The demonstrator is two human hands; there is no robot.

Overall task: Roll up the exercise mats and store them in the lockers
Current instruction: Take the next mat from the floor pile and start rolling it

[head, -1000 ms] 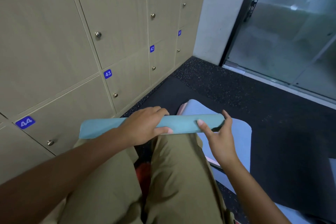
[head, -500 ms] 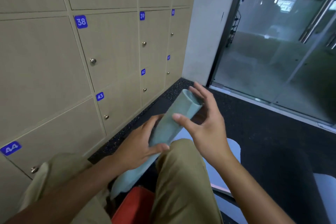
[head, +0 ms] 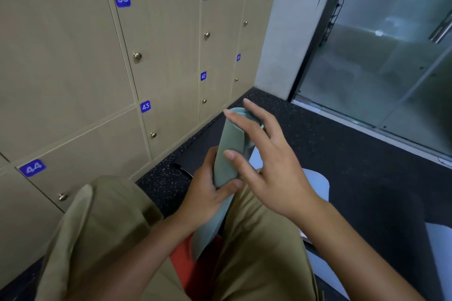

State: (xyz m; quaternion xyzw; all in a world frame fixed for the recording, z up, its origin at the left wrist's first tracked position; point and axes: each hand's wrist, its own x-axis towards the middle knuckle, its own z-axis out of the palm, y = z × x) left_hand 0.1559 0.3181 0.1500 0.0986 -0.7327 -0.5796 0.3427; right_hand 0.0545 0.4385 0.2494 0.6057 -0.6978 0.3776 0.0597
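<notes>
1. The left hand (head: 208, 193) is gripping the rolled mat (head: 228, 154) around its middle, fingers curled tight on it, tilting it up between the knees with the far end pointing toward the lockers (head: 156, 39).
2. The right hand (head: 266, 161) is steadying the upper end, fingers spread and straight, only fingertips and thumb touching the roll.
3. Every locker door in view is sitting closed, so a door needs opening, and the looser right hand looks the natural one for a knob (head: 153, 134).
4. To do this well, I'd say: keep the left grip squeezing across the loose edge so the roll isn't springing open.
5. More mats (head: 315, 181) are lying flat on the floor (head: 367, 154) under the right forearm, not yet rolled.
</notes>
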